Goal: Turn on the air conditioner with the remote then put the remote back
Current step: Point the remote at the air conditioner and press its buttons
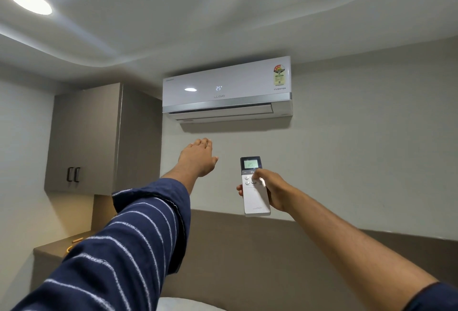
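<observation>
Currently the right hand (270,188) grips the remote (254,187), thumb on its buttons, long axis aimed up at the air conditioner (226,89), which displays 25. Left hand (198,157) hovers spread and empty below the unit, nearer it.

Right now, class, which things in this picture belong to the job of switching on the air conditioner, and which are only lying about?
Belong to the job:
air conditioner, display reading 25
remote, also reading 25
right hand, holding the remote
left hand, open, raised towards the unit

Only lying about:
wall cupboard
ceiling light
small orange items on the shelf
</observation>
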`<state>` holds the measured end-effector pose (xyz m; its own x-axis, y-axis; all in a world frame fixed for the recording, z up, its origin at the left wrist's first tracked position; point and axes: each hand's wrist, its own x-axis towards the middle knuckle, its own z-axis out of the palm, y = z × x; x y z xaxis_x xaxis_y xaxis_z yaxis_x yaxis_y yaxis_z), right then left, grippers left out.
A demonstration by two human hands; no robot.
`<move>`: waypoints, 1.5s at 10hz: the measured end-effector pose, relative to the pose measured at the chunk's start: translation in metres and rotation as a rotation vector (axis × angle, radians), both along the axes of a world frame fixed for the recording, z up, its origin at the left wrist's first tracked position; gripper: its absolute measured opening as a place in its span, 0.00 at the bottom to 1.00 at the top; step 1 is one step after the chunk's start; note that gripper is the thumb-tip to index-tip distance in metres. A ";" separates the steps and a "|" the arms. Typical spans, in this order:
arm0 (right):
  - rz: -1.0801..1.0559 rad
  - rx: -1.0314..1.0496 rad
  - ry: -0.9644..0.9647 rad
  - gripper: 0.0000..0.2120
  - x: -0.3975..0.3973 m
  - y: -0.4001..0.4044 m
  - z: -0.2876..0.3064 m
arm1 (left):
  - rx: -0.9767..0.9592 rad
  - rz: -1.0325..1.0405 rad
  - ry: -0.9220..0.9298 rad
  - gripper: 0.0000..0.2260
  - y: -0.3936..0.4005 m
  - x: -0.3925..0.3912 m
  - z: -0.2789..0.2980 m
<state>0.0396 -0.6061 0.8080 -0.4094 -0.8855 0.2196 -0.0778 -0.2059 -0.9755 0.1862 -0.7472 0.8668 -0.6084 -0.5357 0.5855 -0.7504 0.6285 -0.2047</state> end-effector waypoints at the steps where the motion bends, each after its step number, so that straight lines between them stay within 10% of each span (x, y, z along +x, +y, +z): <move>1: 0.032 -0.031 0.004 0.11 0.003 0.001 -0.001 | -0.001 0.003 -0.004 0.29 0.001 0.001 -0.001; 15: -0.063 -0.042 -0.046 0.11 0.029 0.030 0.019 | -0.086 -0.039 0.021 0.30 0.044 0.023 0.032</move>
<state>0.0682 -0.5765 0.8267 -0.4745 -0.8482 0.2355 -0.0470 -0.2427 -0.9690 0.2097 -0.7035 0.8989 -0.6149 -0.4585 0.6416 -0.7301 0.6384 -0.2436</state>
